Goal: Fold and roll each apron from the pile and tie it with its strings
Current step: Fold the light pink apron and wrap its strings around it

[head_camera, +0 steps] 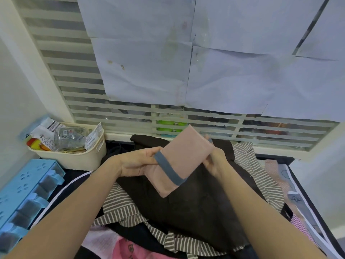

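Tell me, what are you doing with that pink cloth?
A person holds a folded pink apron up over a pile of aprons. The left hand grips one side by the blue-grey strap, and the right hand holds the other side. The strap already crosses the bundle, but no knot shows.

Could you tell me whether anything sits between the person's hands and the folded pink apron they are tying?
Nothing visible does: the left hand and right hand both already grip the pink apron, held above the pile.
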`<action>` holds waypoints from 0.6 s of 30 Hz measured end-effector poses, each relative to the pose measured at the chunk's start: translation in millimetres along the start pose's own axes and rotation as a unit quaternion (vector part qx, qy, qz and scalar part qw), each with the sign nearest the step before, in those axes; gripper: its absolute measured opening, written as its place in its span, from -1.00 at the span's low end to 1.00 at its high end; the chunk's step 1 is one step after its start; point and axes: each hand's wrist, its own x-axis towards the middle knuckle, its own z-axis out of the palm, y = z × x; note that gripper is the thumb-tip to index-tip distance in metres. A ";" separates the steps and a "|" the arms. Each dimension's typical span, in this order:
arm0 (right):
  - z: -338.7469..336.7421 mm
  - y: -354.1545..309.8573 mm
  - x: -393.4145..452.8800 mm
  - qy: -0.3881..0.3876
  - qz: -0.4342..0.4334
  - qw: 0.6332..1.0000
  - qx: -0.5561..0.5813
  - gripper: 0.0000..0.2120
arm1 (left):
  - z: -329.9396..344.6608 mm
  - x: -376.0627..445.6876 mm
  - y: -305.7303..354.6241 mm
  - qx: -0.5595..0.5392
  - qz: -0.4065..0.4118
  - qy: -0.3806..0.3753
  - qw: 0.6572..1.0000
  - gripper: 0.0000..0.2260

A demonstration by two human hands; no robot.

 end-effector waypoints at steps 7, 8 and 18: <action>-1.8 -17.9 -3.6 -0.193 0.049 0.980 -0.016 -0.26 | -9.3 3.3 0.4 -0.130 0.094 0.239 0.958 -0.81; -0.6 -20.1 -5.8 -0.217 0.054 0.973 -0.062 -0.21 | -11.1 3.2 0.4 -0.092 0.079 0.256 0.959 -0.82; 9.4 -30.2 -3.1 -0.234 0.049 0.921 -0.306 -0.84 | -5.3 4.5 6.4 0.188 -0.071 0.109 0.974 -0.80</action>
